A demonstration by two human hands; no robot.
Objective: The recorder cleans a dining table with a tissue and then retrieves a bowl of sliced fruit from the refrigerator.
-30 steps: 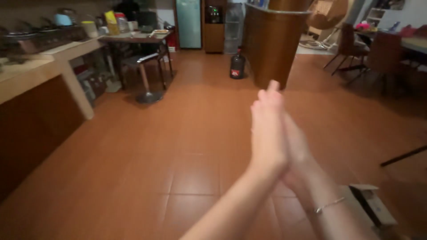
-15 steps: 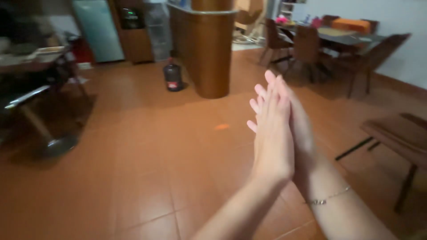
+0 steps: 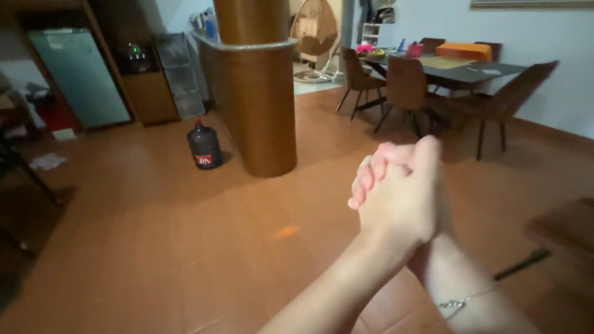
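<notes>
head view: the left hand [image 3: 399,204] and right hand [image 3: 433,185] are clasped palm to palm out in front, fingers [image 3: 371,176] interlaced and curled shut on each other, holding nothing else, above the tiled floor [image 3: 185,247]. a thin bracelet [image 3: 461,302] sits on the right wrist. judged risk: the joined hands block the walking line, so the water jug [image 3: 205,145] or round pillar [image 3: 260,93] could be bumped.

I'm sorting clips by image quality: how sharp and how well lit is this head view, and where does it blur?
Head view: dim, warm indoor light; the clasped left hand and right hand are softly smeared, fingertips blurred; the floor is streaked toward the lower corners; the water jug and wooden column read fairly clearly; the far white wall is brightest; the left edge is dark.
</notes>
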